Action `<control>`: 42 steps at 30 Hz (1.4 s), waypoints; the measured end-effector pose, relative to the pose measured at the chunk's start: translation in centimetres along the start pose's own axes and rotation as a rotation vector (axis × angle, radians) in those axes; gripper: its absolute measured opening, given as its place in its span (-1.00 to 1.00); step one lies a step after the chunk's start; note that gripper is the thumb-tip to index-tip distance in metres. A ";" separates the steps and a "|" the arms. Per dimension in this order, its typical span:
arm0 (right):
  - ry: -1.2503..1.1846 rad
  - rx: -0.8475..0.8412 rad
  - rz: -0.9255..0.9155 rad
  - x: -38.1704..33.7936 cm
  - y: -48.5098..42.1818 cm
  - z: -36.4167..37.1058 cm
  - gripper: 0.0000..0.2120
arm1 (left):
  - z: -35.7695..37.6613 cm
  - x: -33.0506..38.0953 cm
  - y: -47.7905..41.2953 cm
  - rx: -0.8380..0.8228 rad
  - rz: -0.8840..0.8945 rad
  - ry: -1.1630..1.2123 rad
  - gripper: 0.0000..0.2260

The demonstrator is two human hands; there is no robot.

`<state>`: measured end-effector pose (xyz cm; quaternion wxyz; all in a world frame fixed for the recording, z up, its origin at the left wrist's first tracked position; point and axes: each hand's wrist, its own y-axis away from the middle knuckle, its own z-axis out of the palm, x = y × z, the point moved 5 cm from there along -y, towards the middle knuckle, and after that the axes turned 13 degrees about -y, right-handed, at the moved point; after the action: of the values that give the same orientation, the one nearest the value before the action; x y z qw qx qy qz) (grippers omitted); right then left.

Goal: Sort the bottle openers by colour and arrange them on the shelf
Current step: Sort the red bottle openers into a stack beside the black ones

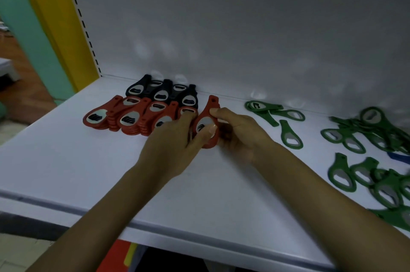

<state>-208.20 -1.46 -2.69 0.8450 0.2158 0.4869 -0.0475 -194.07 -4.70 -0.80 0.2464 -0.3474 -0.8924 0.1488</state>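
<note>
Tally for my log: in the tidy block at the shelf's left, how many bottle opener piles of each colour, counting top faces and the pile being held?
Red piles: 7, counting the held red pile between left hand and right hand
Black piles: 5
Total: 12
Green openers, loose at right, are too blurred to count.

The white shelf carries bottle openers grouped by colour. At the back left lie black openers in a short row. Just in front of them red openers sit in overlapping stacks, with one more red stack at the row's right end. Green openers lie scattered loose across the right side, and a blue piece shows among them at the edge of view
</note>
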 end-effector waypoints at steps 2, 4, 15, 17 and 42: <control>0.027 0.059 -0.012 -0.3 -0.6 -0.2 -0.81 | -0.8 -0.8 -0.2 0.098 0.051 -0.111 -0.41; 0.098 0.121 -0.031 -0.7 -1.4 -0.2 -0.81 | -1.3 -1.4 -0.2 0.157 0.121 -0.240 -0.40; 0.759 0.230 -0.081 -1.2 -3.8 1.3 -0.64 | 1.0 -1.9 -0.5 -0.038 0.260 -0.370 -0.38; 0.831 0.220 -0.087 -1.5 -3.7 1.3 -0.61 | 1.2 -2.0 -0.5 -0.030 0.249 -0.356 -0.44; 1.246 0.010 -0.232 -1.0 -2.6 2.3 -0.76 | 0.7 -1.6 -0.5 -0.028 0.126 -0.278 -0.68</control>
<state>-207.58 -4.90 -1.70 0.3914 0.1528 0.9074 -0.0065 -193.71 -6.22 -1.74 0.1056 -0.3821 -0.8964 0.1981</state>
